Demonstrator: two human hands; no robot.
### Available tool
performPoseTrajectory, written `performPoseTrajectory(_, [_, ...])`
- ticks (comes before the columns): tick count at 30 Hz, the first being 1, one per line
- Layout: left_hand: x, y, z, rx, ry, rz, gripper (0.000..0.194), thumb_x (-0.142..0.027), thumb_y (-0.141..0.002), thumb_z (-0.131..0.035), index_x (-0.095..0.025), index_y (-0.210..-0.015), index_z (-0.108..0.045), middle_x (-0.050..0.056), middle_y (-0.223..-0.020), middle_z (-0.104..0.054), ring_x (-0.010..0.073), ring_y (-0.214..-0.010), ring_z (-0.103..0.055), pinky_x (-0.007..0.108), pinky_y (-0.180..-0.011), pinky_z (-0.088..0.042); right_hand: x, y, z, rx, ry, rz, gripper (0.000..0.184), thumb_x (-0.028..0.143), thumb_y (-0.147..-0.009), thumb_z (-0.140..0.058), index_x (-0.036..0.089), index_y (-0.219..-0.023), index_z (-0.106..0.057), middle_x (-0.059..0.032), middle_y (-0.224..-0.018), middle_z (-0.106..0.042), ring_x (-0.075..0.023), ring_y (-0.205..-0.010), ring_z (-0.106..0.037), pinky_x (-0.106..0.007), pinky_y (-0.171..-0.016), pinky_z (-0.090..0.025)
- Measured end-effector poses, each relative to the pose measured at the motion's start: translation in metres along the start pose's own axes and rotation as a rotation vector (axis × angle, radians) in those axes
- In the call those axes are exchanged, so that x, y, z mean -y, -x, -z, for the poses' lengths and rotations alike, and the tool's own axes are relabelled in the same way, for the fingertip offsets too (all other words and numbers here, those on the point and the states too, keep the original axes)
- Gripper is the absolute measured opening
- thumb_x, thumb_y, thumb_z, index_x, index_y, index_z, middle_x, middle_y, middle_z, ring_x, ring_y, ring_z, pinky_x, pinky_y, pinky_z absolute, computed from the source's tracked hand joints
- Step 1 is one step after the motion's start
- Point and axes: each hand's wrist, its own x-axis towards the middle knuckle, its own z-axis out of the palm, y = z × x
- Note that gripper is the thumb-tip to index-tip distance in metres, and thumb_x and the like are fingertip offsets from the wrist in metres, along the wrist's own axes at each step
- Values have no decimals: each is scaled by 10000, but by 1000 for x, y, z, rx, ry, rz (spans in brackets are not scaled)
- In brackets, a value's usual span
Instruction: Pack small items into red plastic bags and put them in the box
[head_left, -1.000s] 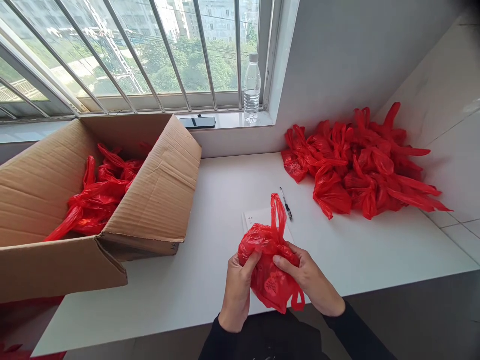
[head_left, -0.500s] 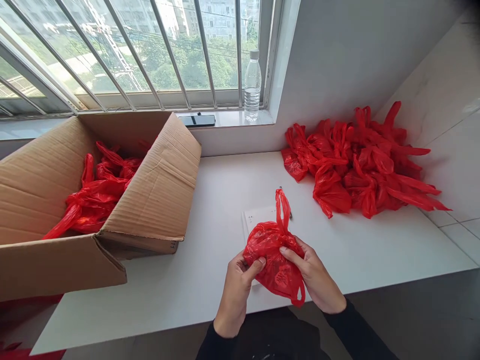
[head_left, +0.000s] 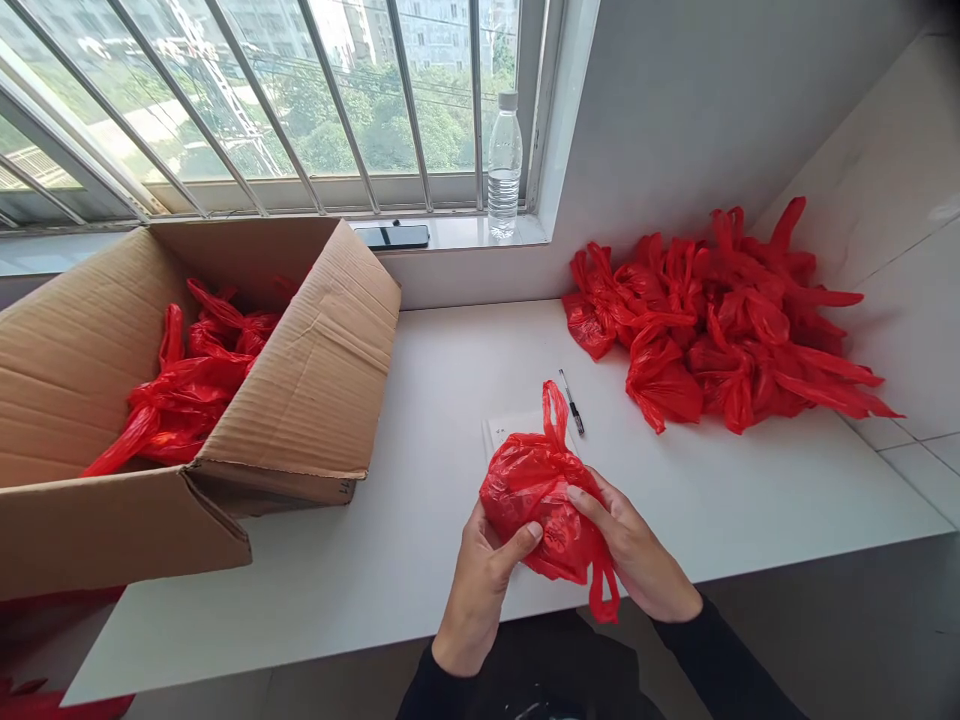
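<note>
A knotted red plastic bag [head_left: 536, 490] is held between both hands above the front of the white table. My left hand [head_left: 487, 570] grips its lower left side, thumb on top. Opposite it, my right hand [head_left: 626, 545] is closed on the bag's right side, thumb pressed on the film. One handle loop sticks up and another hangs down by my right hand. What the bag contains is hidden. Beneath it lies a white paper or notebook [head_left: 496, 430], mostly covered. Just beyond, a black pen [head_left: 574, 408] rests on the table.
An open cardboard box [head_left: 315, 370] with red bags [head_left: 191, 390] inside stands at the left. A pile of red bags [head_left: 720, 330] lies at the table's back right against the wall. On the windowsill are a water bottle [head_left: 505, 175] and a phone [head_left: 394, 237].
The held bag has turned and shifted slightly left; its lower handle hangs further down. The pen shows more fully now. Both hands keep their grip.
</note>
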Motion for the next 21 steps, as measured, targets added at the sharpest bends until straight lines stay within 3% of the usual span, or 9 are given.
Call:
performPoseTrajectory(8, [-13, 5, -8, 99, 57, 26, 831, -227, -754, -867, -275, -1474, -456, 125, -1454, -598, 360, -1358, -541, 451, -1077, -490, -5, -2, 4, -42, 83, 42, 410, 420, -998, -690, 299, -1376, -586, -54, -1300, -661, -269, -1166, -620, -397, -997, -520])
performPoseTrajectory(13, [-11, -1, 5, 109, -87, 48, 647, -350, -802, -820, -234, -1374, -543, 133, -1371, -630, 341, -1271, -589, 438, -1019, -513, -2, 0, 3, -111, 91, 104, 367, 431, -962, -724, 312, -1295, -623, -43, -1256, -677, -269, -1093, -651, -366, -916, -559])
performPoseTrajectory(18, [4, -5, 18, -141, -353, 25, 509, -568, -869, -698, -171, -1173, -601, 142, -1152, -629, 275, -1028, -606, 379, -826, -520, -6, -3, 0, -212, 390, 201, 381, 496, -944, -711, 294, -1254, -619, -31, -1142, -691, -236, -1010, -648, -329, -909, -548])
performPoseTrajectory(21, [0, 1, 6, -34, -252, 22, 541, -616, -917, -612, -188, -1247, -591, 126, -1155, -633, 255, -997, -612, 355, -786, -526, -21, -1, -6, -218, 643, 255, 402, 504, -958, -671, 303, -1294, -581, -35, -1168, -675, -237, -1024, -653, -323, -903, -552])
